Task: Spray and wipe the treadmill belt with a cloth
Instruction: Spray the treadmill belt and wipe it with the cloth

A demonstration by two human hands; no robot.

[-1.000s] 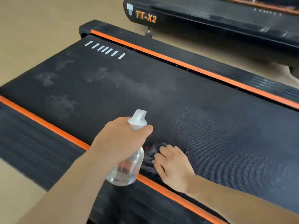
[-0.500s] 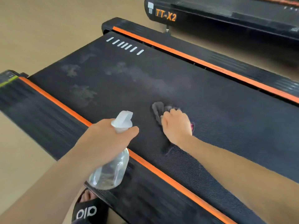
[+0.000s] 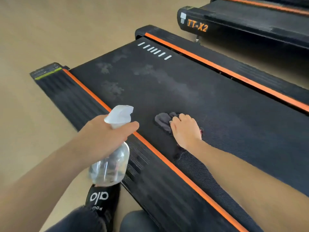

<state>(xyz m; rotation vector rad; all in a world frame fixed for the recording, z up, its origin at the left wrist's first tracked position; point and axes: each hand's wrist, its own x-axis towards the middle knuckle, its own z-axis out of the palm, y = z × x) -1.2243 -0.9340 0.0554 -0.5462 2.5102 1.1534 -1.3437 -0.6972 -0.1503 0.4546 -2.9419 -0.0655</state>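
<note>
Your right hand (image 3: 185, 129) lies flat on the dark cloth (image 3: 163, 120), fingers straight, pressing it onto the treadmill belt (image 3: 217, 101). The cloth sits just inside the near orange stripe (image 3: 160, 156), and part of it shows beyond your fingertips. Your left hand (image 3: 107, 134) grasps the spray bottle (image 3: 111, 163) around its neck, fingers curled, thumb stretched forward under the white head; it is above the side rail (image 3: 70, 97) on the outer side of that stripe.

Past the cloth, toward the white dashes (image 3: 154, 51), pale dusty patches (image 3: 111, 88) are not yet wiped. I judge the wiping is only partly done.

What could go wrong: the cloth is bunched under your palm, so it may slip out or only smear the dust if you push fast. The nozzle does not point at the patches now; a squeeze from here would probably wet the rail or the floor. A wet belt could also be slippery near your slipper (image 3: 100, 196).
</note>
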